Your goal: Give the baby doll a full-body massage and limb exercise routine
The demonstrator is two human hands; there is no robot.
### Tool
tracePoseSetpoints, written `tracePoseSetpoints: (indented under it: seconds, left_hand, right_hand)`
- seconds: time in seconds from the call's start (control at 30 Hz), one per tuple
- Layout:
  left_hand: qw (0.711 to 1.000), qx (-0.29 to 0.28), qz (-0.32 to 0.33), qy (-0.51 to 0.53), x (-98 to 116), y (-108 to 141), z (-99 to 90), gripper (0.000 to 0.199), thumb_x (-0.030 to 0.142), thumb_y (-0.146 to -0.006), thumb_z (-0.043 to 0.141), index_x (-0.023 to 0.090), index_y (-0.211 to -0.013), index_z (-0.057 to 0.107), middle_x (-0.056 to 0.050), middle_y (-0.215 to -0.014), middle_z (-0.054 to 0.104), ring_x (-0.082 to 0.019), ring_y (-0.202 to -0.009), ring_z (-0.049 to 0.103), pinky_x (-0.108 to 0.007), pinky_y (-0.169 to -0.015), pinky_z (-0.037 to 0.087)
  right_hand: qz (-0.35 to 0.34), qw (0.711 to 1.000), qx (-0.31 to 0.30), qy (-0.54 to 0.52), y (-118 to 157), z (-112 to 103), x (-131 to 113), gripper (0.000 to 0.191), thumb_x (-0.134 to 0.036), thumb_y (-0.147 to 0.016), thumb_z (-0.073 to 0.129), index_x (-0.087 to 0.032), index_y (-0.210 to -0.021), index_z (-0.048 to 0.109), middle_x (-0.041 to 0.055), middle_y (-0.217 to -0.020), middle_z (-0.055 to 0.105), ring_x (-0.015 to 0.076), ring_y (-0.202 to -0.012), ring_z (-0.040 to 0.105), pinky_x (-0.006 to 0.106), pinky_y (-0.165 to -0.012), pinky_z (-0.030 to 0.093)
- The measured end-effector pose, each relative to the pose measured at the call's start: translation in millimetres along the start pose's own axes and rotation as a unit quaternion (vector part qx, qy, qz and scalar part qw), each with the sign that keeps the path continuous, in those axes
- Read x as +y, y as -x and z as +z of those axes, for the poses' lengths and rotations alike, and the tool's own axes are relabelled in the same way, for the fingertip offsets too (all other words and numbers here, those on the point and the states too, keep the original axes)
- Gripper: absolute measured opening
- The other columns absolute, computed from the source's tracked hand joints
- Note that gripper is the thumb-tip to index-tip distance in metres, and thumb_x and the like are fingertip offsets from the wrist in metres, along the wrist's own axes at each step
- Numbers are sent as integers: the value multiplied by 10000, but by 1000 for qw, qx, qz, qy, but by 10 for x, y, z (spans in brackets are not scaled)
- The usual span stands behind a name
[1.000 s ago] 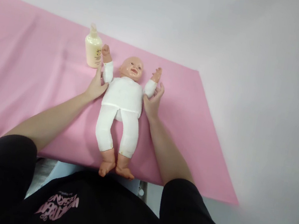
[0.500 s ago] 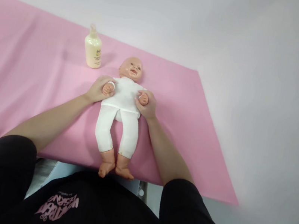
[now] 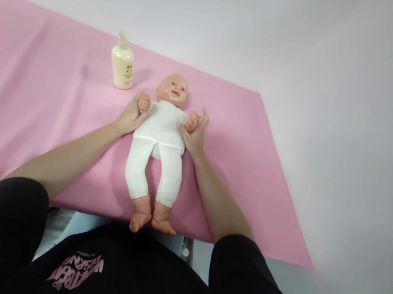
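A baby doll [image 3: 163, 124] in a white top and white leggings lies face up on the pink table cover [image 3: 55, 119], its bare feet over the near edge. My left hand [image 3: 129, 117] is spread around the doll's small hand on the left, thumb against the side of its top. On the other side my right hand [image 3: 195, 137] is open too, with the thumb by the doll's side and the fingers stretched up behind its other hand. Both doll hands rest between my thumbs and fingers.
A pale yellow pump bottle [image 3: 123, 63] stands on the cover, left of the doll's head. Beyond the cover is a white surface [image 3: 303, 84]. Below the near edge, a light blue object [image 3: 83, 223] shows in part.
My fingers have opened from around the doll's arms and stretch further up. The doll's hands have shifted up slightly towards its head. Its body and the bottle stay in place.
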State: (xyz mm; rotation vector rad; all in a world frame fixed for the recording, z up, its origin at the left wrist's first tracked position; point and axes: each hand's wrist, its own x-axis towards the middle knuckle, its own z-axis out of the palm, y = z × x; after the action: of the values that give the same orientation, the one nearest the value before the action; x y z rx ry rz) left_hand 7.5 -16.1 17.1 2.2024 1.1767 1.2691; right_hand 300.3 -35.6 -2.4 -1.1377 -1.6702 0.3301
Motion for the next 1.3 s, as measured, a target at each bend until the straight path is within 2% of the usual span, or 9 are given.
tracePoseSetpoints:
  seconds: [0.07,0.13,0.2,0.3,0.47,0.67,0.83,1.17,1.3]
  left_hand:
    - [1000,13,-14,9,-62,-21,34,899,674,-1022,487,118,-1664,192,-265,-1710,318,-336,-1647,265,-504,-1363,200]
    - [999,17,-23,17,-125,-38,51,935,674,-1034,456,122,-1693,85,-260,-1768,178,-333,-1682,146,-513,-1376,133]
    - [1000,12,-27,10,-187,-47,52,961,675,-1030,462,126,-1703,52,-250,-1792,80,-348,-1692,53,-549,-1375,81]
    - [999,-8,-48,-16,-278,-40,44,944,687,-1026,447,128,-1709,114,-239,-1800,38,-385,-1686,-34,-616,-1357,35]
    - [992,-35,-108,-58,-388,-1,36,855,706,-1022,427,159,-1670,318,-233,-1760,259,-453,-1666,116,-722,-1312,88]
    - [986,-27,-128,-106,-396,8,36,794,711,-989,465,195,-1592,471,-228,-1561,556,-487,-1507,434,-754,-1233,281]
    - [988,-10,-119,-101,-398,13,22,751,745,-967,479,197,-1473,573,-230,-1401,662,-491,-1356,546,-770,-1160,355]
    - [985,-5,-123,-121,-348,10,1,682,662,-973,517,192,-1460,594,-199,-1332,716,-449,-1313,595,-693,-1156,411]
    - [985,-30,-131,-105,-294,6,-26,772,606,-981,550,165,-1606,453,-194,-1287,736,-443,-1262,648,-665,-1151,441]
  right_hand:
    - [23,999,21,20,-23,35,75,1078,-814,-934,459,-252,-1696,-57,203,-1653,386,326,-1545,447,586,-1275,405]
    - [44,997,36,52,-44,41,128,1009,-795,-990,305,-246,-1692,-167,194,-1751,220,324,-1641,304,609,-1315,332]
    - [52,995,37,77,-58,16,157,934,-763,-1017,214,-252,-1703,-162,160,-1786,163,310,-1672,233,616,-1338,280]
    - [51,996,-10,70,-67,-41,179,844,-705,-1041,205,-261,-1727,-6,135,-1767,283,283,-1636,326,597,-1337,294]
    - [143,988,-24,58,-57,-77,227,786,-644,-1015,378,-218,-1670,299,177,-1604,537,344,-1486,520,654,-1261,382]
    - [178,982,-12,68,-52,-72,263,799,-660,-966,475,-209,-1624,415,172,-1551,606,381,-1470,553,663,-1262,388]
    - [185,980,-18,77,-51,-79,251,816,-658,-966,471,-193,-1634,408,170,-1571,596,377,-1482,554,637,-1256,414]
    - [194,979,-13,57,-41,-89,223,847,-711,-932,518,-226,-1620,424,148,-1602,574,377,-1498,539,651,-1274,382]
    - [174,984,-12,44,-27,-85,253,845,-739,-949,505,-260,-1632,370,134,-1663,501,333,-1545,485,620,-1300,364]
